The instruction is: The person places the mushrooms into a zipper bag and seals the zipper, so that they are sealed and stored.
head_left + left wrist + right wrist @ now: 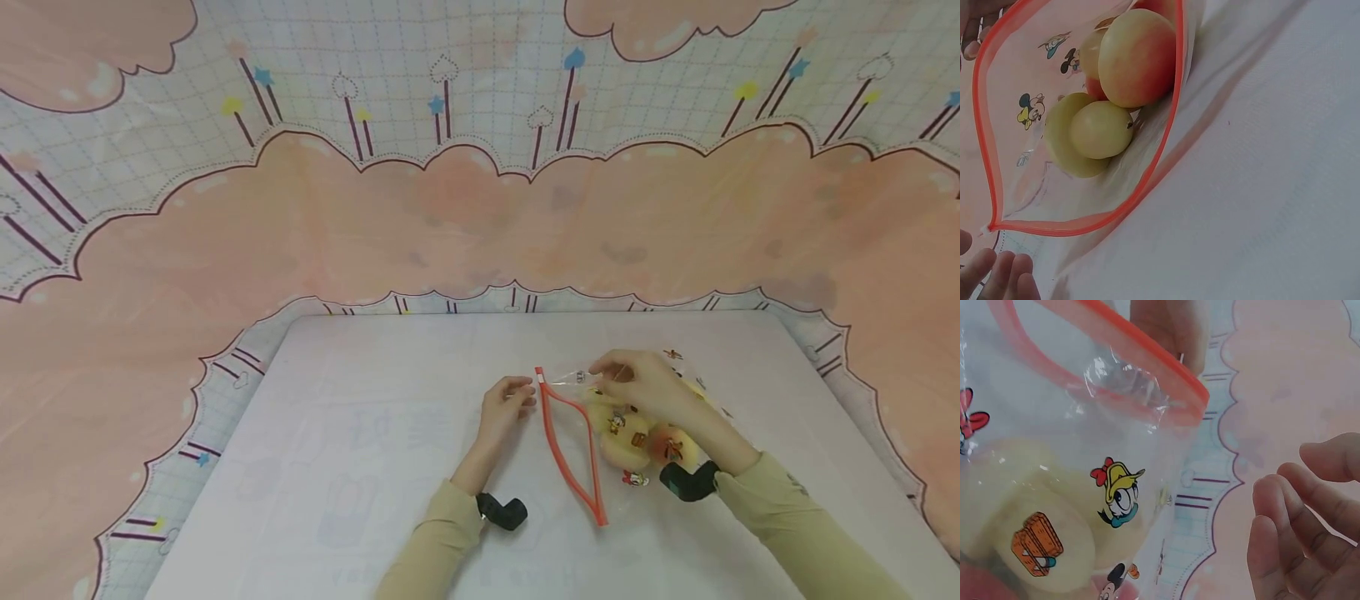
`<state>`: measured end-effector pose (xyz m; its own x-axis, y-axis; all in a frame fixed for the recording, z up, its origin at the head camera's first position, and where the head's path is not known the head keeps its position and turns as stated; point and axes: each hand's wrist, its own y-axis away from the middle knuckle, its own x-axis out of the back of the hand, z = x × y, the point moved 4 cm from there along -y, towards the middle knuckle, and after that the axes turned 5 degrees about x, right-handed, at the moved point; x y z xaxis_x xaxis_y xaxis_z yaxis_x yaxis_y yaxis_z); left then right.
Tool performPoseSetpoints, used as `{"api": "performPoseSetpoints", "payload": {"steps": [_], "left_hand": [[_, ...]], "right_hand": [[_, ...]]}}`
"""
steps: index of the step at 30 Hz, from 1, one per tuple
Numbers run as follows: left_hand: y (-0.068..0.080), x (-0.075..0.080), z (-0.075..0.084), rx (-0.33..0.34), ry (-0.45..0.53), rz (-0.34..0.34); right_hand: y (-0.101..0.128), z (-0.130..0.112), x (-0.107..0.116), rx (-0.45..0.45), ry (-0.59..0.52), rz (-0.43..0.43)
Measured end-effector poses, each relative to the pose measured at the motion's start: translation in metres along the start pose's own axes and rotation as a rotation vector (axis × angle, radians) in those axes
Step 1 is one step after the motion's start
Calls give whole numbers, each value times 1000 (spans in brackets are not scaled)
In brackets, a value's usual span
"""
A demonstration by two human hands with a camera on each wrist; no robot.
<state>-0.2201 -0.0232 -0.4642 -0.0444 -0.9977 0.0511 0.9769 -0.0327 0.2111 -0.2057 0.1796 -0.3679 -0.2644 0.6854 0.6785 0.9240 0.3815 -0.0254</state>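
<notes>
- Fruit (1125, 81) lies inside the clear bag (637, 433), which rests on the table (360, 467) with its orange zip (570, 450) gaping toward the left hand (506, 400).
- Left hand sits just beside the far corner of the zip, fingers curled; whether they pinch the strip or only touch it I cannot tell from any view.
- Right hand (637, 387) rests over the bag's far upper edge, and the head view suggests it pinches the plastic there; the right wrist view shows fingers (1291, 531) loosely bent with nothing between them, so the grip is uncertain.
- Risk: with the mouth open and round fruit near it, tilting or lifting the bag by the closed end could roll a piece out onto the table.
- Risk: a pull on thin film rather than on the zip could let the plastic slip or stretch.
- Left wrist view alone shows the fruit through the open mouth: one red-yellow piece and paler ones.
- Right wrist view alone shows the cartoon prints (1116, 490) close up and a crumpled patch by the zip.
</notes>
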Motion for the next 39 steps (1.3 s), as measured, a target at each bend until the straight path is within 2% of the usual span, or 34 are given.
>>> {"api": "performPoseSetpoints", "payload": {"steps": [9, 15, 24, 39], "left_hand": [[-5, 1, -2, 11, 23, -14], [-6, 1, -2, 42, 18, -15], [-31, -4, -31, 46, 81, -24], [-38, -11, -32, 33, 34, -24]], "right_hand": [[-26, -2, 1, 3, 122, -51], [-43, -7, -3, 59, 165, -55], [-68, -5, -14, 67, 212, -87], [-99, 2, -35, 136, 256, -210]]}}
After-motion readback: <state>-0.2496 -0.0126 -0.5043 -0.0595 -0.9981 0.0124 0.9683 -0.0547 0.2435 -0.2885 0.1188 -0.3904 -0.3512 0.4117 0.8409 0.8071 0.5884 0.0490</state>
